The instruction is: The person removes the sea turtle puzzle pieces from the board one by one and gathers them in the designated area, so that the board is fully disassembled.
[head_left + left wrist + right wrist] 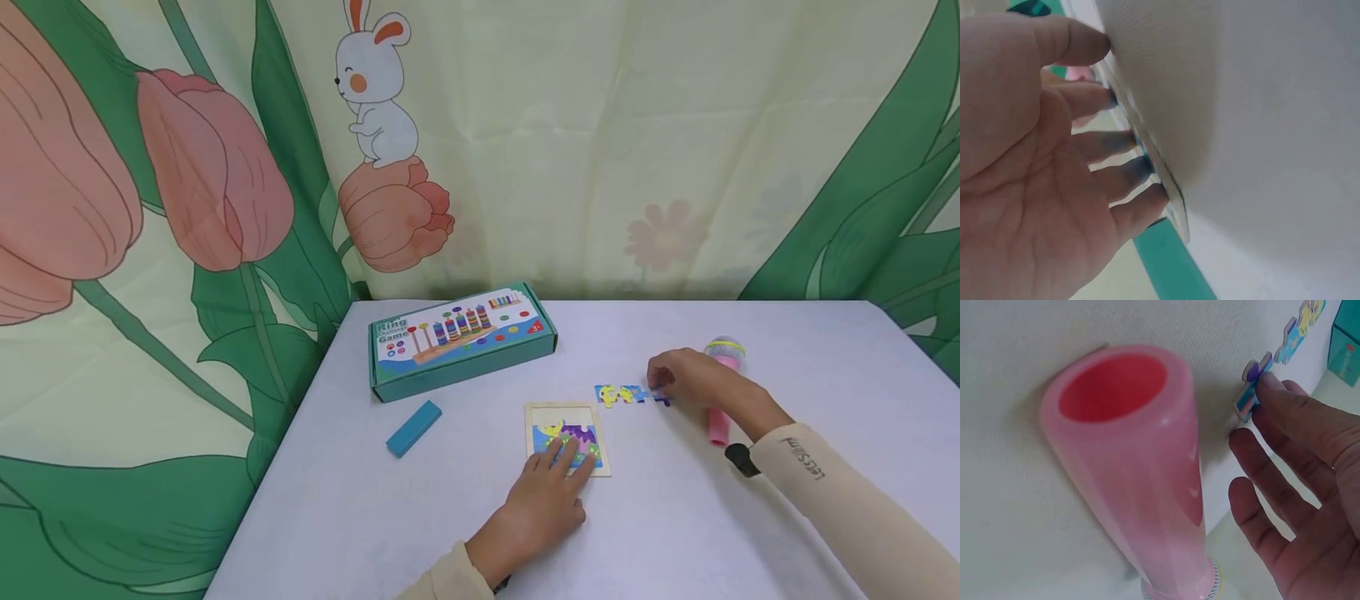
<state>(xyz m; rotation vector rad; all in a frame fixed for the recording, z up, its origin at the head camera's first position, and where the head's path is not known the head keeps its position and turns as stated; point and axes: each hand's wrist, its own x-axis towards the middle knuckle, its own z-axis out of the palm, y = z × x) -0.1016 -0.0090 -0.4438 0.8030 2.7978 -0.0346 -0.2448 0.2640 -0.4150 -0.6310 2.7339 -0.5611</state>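
My left hand (542, 504) rests on a small wooden-framed jigsaw puzzle (562, 412), its fingers spread over the lower part of the picture. Purple, yellow, green and blue pieces fill most of that frame, while its upper strip shows bare wood. In the left wrist view, the fingertips touch the face of the board (1159, 156). To the right, my right hand (693, 379) pinches a blue and purple puzzle piece (1249, 394) between thumb and index finger, close to the tabletop. Beside it lie loose blue and yellow puzzle pieces (611, 394).
A pink toy microphone (718, 425) lies beneath my right wrist, its hollow handle end large in the right wrist view. At the back left sits a green ring game box (465, 342). A teal block (414, 428) lies in front of it on the white tabletop (330, 500).
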